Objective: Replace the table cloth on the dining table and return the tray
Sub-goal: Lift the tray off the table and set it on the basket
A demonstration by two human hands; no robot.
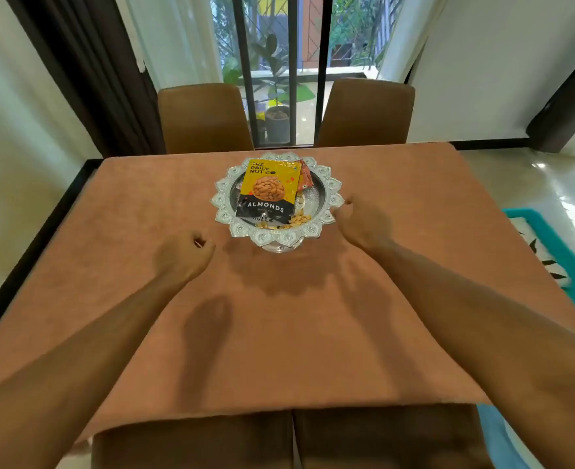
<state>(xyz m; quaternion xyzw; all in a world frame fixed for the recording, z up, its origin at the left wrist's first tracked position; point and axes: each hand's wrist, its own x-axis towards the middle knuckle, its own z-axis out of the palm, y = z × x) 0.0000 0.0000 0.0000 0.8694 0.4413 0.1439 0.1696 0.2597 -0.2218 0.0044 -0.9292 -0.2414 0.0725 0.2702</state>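
Observation:
An orange-brown table cloth covers the dining table and lies flat. On its far middle stands a silver tray with a petal-shaped rim and a foot. It carries a yellow and black almonds packet, a second reddish packet and some loose nuts. My left hand hovers over the cloth, a little left of and nearer than the tray, its fingers curled and holding nothing. My right hand is just right of the tray's rim, fingers curled too, with nothing in them.
Two brown chairs stand at the far side, in front of a barred glass door. Two more brown chair backs are at the near edge. A teal mat lies on the floor at the right.

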